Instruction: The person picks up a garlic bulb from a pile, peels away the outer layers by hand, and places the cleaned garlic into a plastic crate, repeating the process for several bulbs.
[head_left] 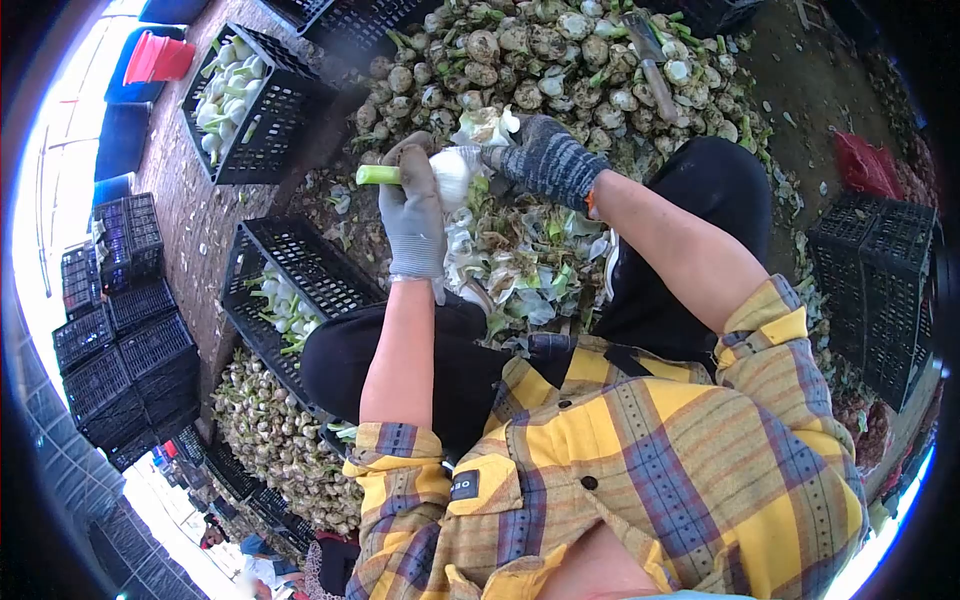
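My left hand (pixel 415 225), in a pale grey coated glove, is closed around a white garlic bulb (pixel 453 180). The bulb's cut green stem (pixel 378 175) sticks out to the left. On the bulb's other side is my right hand (pixel 550 165), in a dark grey knitted glove, fingers pinched together. Loose whitish outer skin (pixel 487 127) stands out at its fingertips, seemingly gripped there. Beyond both hands lies a heap of unpeeled garlic (pixel 540 60), with a wooden-handled tool (pixel 657 92) resting on it. Peeled-off skins (pixel 535 270) cover the ground between my legs.
Black crates of cleaned garlic stand at left, one farther off (pixel 260 140) and one by my knee (pixel 300 265). More garlic (pixel 280 430) is heaped behind it. Stacked crates (pixel 130 360) stand far left, others (pixel 870 290) at right. A red bucket (pixel 158 58) is upper left.
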